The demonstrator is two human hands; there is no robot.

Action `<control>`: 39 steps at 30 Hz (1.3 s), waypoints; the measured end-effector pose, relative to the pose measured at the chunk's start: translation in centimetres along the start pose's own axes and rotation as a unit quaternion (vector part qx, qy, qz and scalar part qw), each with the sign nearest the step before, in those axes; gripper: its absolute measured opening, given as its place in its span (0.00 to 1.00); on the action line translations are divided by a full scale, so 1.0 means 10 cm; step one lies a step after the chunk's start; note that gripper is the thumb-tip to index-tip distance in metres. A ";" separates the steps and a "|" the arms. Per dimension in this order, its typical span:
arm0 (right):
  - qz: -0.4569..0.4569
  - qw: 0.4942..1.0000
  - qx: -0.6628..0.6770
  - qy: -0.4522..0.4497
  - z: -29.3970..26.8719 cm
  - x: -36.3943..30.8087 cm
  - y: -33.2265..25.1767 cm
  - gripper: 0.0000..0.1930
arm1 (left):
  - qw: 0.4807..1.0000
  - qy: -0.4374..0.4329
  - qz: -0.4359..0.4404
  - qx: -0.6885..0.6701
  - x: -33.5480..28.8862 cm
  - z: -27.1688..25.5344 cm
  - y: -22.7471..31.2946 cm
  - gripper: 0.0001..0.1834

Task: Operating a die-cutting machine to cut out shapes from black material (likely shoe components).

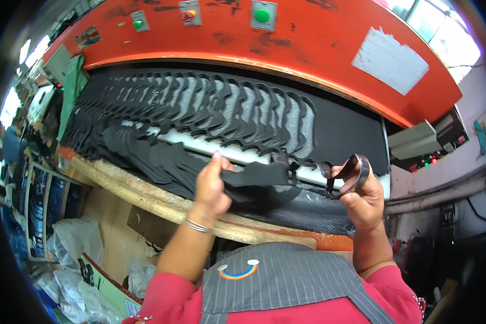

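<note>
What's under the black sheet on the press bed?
Under the black sheet, grey backing shows through the rows of cutouts, plus a white strip at its front edge. Elsewhere the sheet covers it.

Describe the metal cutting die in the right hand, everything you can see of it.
The cutting die is a thin dark metal band bent into a closed, curved outline, open through the middle. Its surface looks worn and slightly shiny. The right hand grips it at its right side, fingers wrapped round the band, holding it tilted above the black sheet on the press bed. Its left end nears the black cut pieces held by the left hand.

head-worn fisheye, looking down, close over workbench (146, 197)
</note>
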State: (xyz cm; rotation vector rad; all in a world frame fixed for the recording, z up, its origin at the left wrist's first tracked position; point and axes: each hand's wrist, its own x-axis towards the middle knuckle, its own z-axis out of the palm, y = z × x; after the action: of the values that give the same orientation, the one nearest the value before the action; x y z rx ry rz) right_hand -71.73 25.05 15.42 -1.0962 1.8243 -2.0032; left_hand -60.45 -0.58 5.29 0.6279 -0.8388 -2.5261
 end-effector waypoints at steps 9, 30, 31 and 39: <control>-0.140 0.979 -0.125 -0.079 -0.40 0.35 0.01 0.09 | 0.980 0.154 0.012 0.128 0.74 -0.91 0.41 0.15; 0.018 0.886 -0.458 -0.071 -0.95 0.64 1.58 0.40 | 0.576 -0.177 0.335 0.725 0.82 0.71 -1.24 0.17; 0.052 0.870 -0.479 -0.102 -0.96 0.65 1.65 0.49 | 0.584 -0.173 0.348 0.713 0.85 0.70 -1.25 0.16; -0.006 0.871 -0.481 -0.103 -0.91 0.61 1.71 0.45 | 0.614 -0.152 0.384 0.673 0.90 0.67 -1.24 0.12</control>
State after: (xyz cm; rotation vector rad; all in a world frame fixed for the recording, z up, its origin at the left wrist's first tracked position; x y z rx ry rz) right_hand -87.19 24.74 2.32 -1.4387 2.7261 -0.8202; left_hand -74.24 7.11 -0.37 0.0558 -2.4479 -0.8337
